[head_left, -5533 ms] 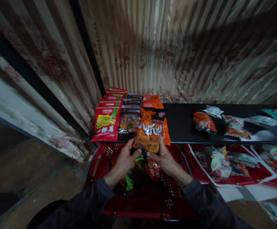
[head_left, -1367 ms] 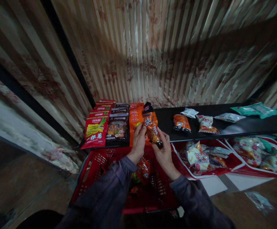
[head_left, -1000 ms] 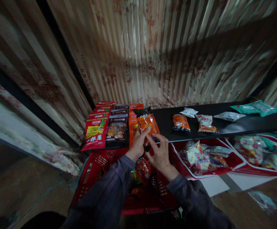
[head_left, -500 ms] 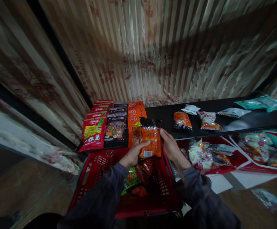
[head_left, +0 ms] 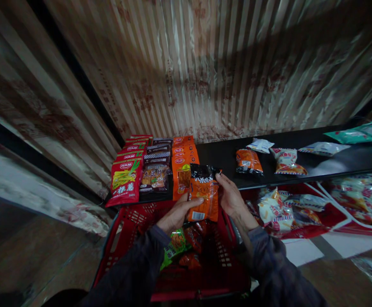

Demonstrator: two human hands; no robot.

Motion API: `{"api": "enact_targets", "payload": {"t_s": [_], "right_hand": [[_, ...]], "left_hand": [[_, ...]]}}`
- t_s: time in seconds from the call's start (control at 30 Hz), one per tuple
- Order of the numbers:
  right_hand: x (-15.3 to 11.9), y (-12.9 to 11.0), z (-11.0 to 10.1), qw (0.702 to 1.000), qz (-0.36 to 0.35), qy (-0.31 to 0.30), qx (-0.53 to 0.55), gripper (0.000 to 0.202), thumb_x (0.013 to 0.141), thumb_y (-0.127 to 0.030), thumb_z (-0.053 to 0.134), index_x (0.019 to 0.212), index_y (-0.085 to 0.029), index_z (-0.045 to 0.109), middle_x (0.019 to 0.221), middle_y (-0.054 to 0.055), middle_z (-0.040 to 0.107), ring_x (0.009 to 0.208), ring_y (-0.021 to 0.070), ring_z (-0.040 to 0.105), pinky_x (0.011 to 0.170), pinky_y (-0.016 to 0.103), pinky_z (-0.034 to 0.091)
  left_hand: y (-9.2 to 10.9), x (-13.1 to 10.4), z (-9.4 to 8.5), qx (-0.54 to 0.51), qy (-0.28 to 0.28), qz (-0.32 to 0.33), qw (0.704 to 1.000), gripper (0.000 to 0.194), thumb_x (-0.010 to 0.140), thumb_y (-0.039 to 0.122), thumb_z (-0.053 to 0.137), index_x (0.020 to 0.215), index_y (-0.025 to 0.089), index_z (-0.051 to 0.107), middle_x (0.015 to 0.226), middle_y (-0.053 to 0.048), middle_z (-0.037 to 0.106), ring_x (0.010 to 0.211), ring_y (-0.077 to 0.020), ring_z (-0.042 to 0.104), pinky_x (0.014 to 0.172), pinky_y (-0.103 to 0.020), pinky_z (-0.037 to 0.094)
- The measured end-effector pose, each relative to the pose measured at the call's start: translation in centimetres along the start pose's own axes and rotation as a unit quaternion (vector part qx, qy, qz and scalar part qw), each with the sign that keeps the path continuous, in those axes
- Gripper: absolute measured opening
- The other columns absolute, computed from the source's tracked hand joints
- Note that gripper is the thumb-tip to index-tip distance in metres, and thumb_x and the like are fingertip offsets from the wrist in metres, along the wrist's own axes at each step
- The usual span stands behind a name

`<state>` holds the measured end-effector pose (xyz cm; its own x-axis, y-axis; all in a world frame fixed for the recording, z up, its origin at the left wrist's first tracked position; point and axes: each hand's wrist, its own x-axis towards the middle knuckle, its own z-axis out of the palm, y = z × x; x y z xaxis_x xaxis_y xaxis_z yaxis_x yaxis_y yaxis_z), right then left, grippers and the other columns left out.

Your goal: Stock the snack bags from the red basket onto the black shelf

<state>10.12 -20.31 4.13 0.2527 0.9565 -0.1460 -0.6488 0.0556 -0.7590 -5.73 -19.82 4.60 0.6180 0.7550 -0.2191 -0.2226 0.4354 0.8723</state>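
An orange and black snack bag (head_left: 204, 192) is held upright between my two hands, above the front of the shelf. My left hand (head_left: 181, 211) grips its lower left side, the thumb lying across the front. At its upper right edge, my right hand (head_left: 231, 194) pinches the bag with thumb and fingers. Below sits a red shopping basket (head_left: 189, 294) with a green snack bag (head_left: 175, 245) and several orange-red packets (head_left: 190, 259) inside. Just behind the held bag stands a row of orange snack packets (head_left: 182, 170).
On the black shelf (head_left: 218, 157) stand rows of red packets (head_left: 126, 177) and dark brown packets (head_left: 155, 172). Farther right lie an orange bag (head_left: 249, 161), a white-and-red bag (head_left: 287, 162) and green bags (head_left: 355, 135). Red bins (head_left: 320, 230) full of snack bags hang below.
The held snack bag has come slightly lower and its front now faces me more squarely, as a single bag. Both hands still hold it. The view has shifted slightly.
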Motion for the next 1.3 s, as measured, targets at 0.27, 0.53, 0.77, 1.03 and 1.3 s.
{"api": "enact_targets", "payload": {"t_s": [0.27, 0.53, 0.77, 1.03, 1.3], "right_hand": [[0.5, 0.3, -0.3, 0.998, -0.026, 0.051, 0.036, 0.038, 0.049, -0.038, 0.092, 0.075, -0.022, 0.069, 0.068, -0.003, 0.073, 0.067, 0.0184, 0.07, 0.067, 0.03, 0.056], [1.4, 0.8, -0.6, 0.995, -0.037, 0.083, 0.043, 0.037, 0.049, -0.039, 0.092, 0.071, -0.021, 0.068, 0.062, -0.004, 0.07, 0.063, 0.0171, 0.067, 0.064, 0.029, 0.054], [2.3, 0.9, -1.4, 0.99, -0.081, 0.112, 0.018, 0.035, 0.051, -0.042, 0.089, 0.067, -0.02, 0.067, 0.061, -0.007, 0.064, 0.054, 0.0105, 0.056, 0.056, 0.024, 0.046], [2.5, 0.2, -1.9, 0.985, -0.121, 0.123, -0.019, 0.033, 0.055, -0.042, 0.086, 0.064, -0.02, 0.063, 0.058, -0.009, 0.056, 0.053, 0.0085, 0.047, 0.052, 0.022, 0.038], [2.6, -0.1, -2.4, 0.991, -0.1, 0.078, -0.046, 0.037, 0.059, -0.052, 0.083, 0.064, -0.021, 0.063, 0.06, -0.006, 0.057, 0.054, 0.0088, 0.047, 0.049, 0.021, 0.039]], "left_hand": [[-1.0, 0.3, 0.4, 0.024, -0.02, 0.053, 0.998, 0.056, 0.078, 0.035, 0.078, 0.128, 0.02, 0.06, 0.132, -0.011, 0.065, 0.12, -0.0281, 0.061, 0.107, -0.043, 0.043], [-1.7, 0.8, 0.5, 0.021, 0.037, 0.034, 0.999, 0.056, 0.077, 0.041, 0.077, 0.126, 0.018, 0.062, 0.13, -0.012, 0.066, 0.123, -0.0315, 0.059, 0.111, -0.048, 0.039], [-2.1, 1.7, 0.7, 0.074, 0.091, 0.055, 0.992, 0.053, 0.08, 0.045, 0.074, 0.126, 0.022, 0.061, 0.142, -0.009, 0.057, 0.135, -0.0275, 0.048, 0.115, -0.041, 0.035], [-2.0, 3.3, 2.6, 0.105, 0.096, 0.095, 0.985, 0.05, 0.076, 0.043, 0.077, 0.117, 0.018, 0.064, 0.122, -0.012, 0.07, 0.112, -0.0276, 0.065, 0.103, -0.043, 0.047], [-1.5, 3.2, 2.6, 0.042, 0.149, 0.057, 0.986, 0.047, 0.07, 0.044, 0.079, 0.107, 0.017, 0.068, 0.111, -0.009, 0.075, 0.103, -0.0275, 0.069, 0.096, -0.041, 0.052]]}}
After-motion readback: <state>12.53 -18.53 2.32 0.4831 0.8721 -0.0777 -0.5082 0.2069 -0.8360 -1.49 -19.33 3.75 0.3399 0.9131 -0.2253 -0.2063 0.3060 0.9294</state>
